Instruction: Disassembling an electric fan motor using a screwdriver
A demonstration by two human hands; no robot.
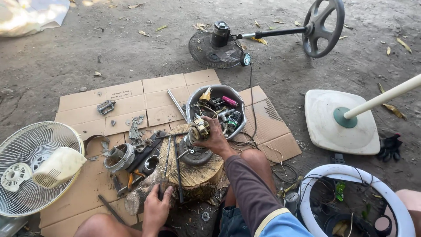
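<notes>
The right hand (213, 138) closes its fingers around a small brass-coloured motor part with copper windings (201, 127), holding it on top of a round grey metal motor housing (194, 153) that sits on a sawn wooden log block (199, 173). The left hand (157, 206) curls around the handle of a dark thin tool (165, 169), whose shaft lies across the log's top beside a second dark rod (177, 171). Just behind the right hand stands a grey plastic tub (193, 102) crowded with wires, a pink piece and other loose parts, close enough to hem in the wrist. Flattened brown cardboard sheets (153, 94) cover the dirt below, strewn with metal brackets, pliers with orange grips (131, 177) and a round metal casing (118, 156). A white fan grille with its cream motor cover (30, 169) lies at the left, a black fan head on a pole (217, 46) farther back, a cream fan base (329, 127) at the right, and a white ring tangled with wires (351, 173) beside the knee.
</notes>
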